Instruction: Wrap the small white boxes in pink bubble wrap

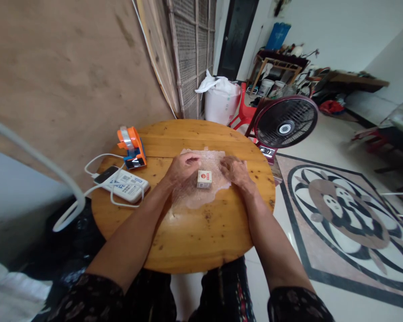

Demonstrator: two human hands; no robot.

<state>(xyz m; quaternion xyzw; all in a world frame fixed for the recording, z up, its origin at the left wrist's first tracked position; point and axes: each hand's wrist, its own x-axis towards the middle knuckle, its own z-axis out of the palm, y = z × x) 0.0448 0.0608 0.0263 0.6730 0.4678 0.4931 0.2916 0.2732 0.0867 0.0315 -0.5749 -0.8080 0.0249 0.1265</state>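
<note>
A sheet of clear bubble wrap (pixel 201 197) lies spread on the round wooden table (pixel 195 241). A small white and red box (pixel 204 179) stands on the middle of the sheet. My left hand (pixel 182 166) rests on the wrap just left of the box, fingers curled and pressed down on the sheet. My right hand (pixel 234 171) lies on the wrap to the right of the box, fingers bent onto the sheet's edge. Neither hand touches the box.
An orange tape dispenser (pixel 132 147) stands at the table's left. Beside it lie a phone (pixel 106 174) and a white power bank (pixel 126 184) with white cables. A dark red fan (pixel 285 122) and a white bucket (pixel 220 100) stand on the floor beyond the table.
</note>
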